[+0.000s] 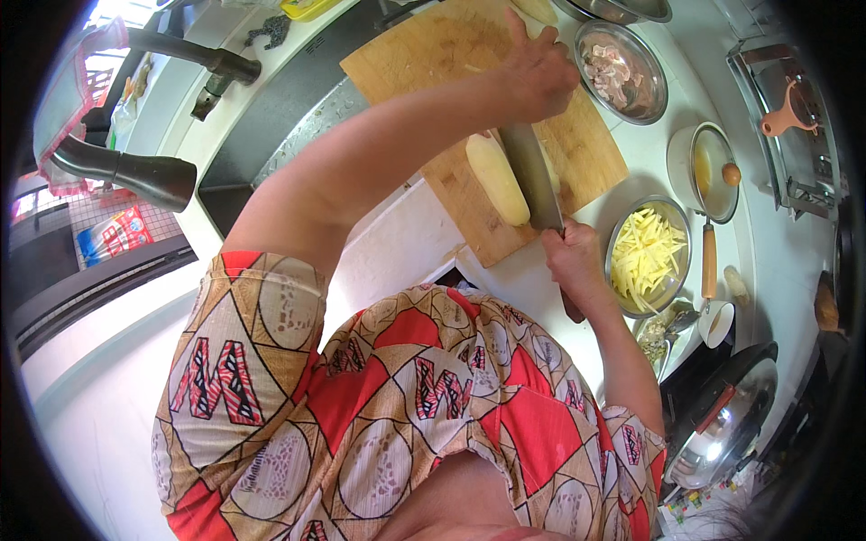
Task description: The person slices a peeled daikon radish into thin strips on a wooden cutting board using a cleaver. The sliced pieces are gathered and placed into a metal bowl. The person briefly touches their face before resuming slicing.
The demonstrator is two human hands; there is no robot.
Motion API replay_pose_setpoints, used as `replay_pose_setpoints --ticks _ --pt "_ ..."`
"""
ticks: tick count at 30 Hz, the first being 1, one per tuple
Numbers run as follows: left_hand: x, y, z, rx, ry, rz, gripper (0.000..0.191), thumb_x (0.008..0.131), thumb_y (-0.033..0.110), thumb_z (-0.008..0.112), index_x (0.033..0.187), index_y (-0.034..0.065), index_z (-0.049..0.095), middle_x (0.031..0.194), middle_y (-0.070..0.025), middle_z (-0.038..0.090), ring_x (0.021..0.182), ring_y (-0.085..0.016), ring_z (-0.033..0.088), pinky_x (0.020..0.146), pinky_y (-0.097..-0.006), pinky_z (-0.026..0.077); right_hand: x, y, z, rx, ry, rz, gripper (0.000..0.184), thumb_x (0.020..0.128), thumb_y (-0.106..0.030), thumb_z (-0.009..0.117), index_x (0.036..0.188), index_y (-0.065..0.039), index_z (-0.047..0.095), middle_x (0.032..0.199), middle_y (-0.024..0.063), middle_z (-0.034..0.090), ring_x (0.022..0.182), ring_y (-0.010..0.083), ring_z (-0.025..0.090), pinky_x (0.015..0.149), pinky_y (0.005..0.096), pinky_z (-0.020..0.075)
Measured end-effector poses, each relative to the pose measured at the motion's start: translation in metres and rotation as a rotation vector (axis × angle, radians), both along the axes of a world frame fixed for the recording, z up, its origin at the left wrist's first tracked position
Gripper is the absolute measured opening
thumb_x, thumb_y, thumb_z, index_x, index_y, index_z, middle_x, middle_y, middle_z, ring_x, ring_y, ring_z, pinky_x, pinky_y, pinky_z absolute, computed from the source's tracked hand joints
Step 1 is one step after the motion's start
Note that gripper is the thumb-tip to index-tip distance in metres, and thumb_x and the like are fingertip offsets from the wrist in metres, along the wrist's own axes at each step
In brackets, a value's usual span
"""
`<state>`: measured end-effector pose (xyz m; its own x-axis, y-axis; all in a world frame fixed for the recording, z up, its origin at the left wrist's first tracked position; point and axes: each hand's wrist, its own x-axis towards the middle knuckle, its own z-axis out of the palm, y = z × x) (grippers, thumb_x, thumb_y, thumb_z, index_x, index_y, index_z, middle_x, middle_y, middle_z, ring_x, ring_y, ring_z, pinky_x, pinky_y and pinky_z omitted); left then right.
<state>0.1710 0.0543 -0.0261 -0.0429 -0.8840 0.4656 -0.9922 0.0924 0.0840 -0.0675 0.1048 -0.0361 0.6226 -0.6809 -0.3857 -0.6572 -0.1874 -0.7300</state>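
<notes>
My right hand (574,255) grips the handle of a cleaver (534,177) near the front edge of a wooden cutting board (446,61). The cleaver's blade points away from me, its far end partly hidden under my left hand. Left of the blade, close beside it, lies a long peeled pale-yellow vegetable, probably a potato (497,179). My left hand (541,76) is over the far part of the board, with one finger raised and the others bent. Its palm side is hidden, so whether it holds something cannot be seen. Another pale piece (536,9) lies beyond it.
Right of the board are a steel bowl of raw meat (622,71), a steel bowl of yellow strips (647,257) and a lidded saucepan (703,169). A lidded wok (720,419) stands front right. At left are a sink (270,128) and a dark faucet (223,64).
</notes>
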Motion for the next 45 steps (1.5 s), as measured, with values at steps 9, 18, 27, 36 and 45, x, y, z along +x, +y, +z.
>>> replay_pose_setpoints --ticks 9,18,27,36,45 --pt "0.005 0.017 0.033 -0.211 0.028 0.060 0.014 0.071 0.016 0.057 0.071 0.0037 0.063 0.083 -0.0142 0.057 0.096 -0.033 0.050 0.090 -0.0723 0.025 0.006 0.020 0.052 -0.097 0.014 0.035 0.022 0.082 -0.014 0.052 0.076 0.007 0.052 0.055 0.0212 0.046 0.050 0.0269 0.046 0.051 0.0405 0.0415" --pt "0.001 0.033 0.038 -0.082 0.046 0.051 0.014 0.075 0.017 0.056 0.070 0.0051 0.062 0.081 -0.0120 0.058 0.096 -0.030 0.051 0.090 -0.0774 0.021 0.003 0.021 0.061 -0.133 0.087 0.124 0.022 0.082 -0.011 0.051 0.072 0.008 0.052 0.062 0.0304 0.053 0.061 0.0470 0.056 0.058 0.0496 0.0451" --pt "0.000 0.027 0.025 -0.033 0.102 0.019 0.013 0.073 0.016 0.057 0.069 0.0050 0.061 0.081 -0.0118 0.056 0.098 -0.031 0.049 0.091 -0.0781 0.019 0.004 0.017 0.055 -0.206 0.082 0.208 0.018 0.081 -0.009 0.052 0.074 0.008 0.053 0.066 0.0310 0.055 0.065 0.0488 0.057 0.062 0.0517 0.0469" --pt "0.003 0.022 0.012 -0.006 0.152 -0.027 0.013 0.072 0.017 0.058 0.072 0.0043 0.061 0.086 -0.0134 0.056 0.104 -0.033 0.046 0.091 -0.0780 0.018 0.009 0.013 0.053 -0.168 0.128 0.213 0.019 0.080 -0.009 0.053 0.074 0.008 0.054 0.067 0.0322 0.056 0.067 0.0495 0.058 0.063 0.0521 0.0475" --pt "0.010 0.022 -0.004 0.142 0.143 -0.025 0.019 0.073 0.019 0.058 0.080 0.0021 0.062 0.100 -0.0181 0.057 0.110 -0.035 0.046 0.088 -0.0779 0.023 0.015 0.010 0.049 -0.130 0.147 0.227 0.018 0.079 -0.007 0.052 0.074 0.010 0.053 0.065 0.0333 0.055 0.066 0.0504 0.057 0.065 0.0528 0.0472"
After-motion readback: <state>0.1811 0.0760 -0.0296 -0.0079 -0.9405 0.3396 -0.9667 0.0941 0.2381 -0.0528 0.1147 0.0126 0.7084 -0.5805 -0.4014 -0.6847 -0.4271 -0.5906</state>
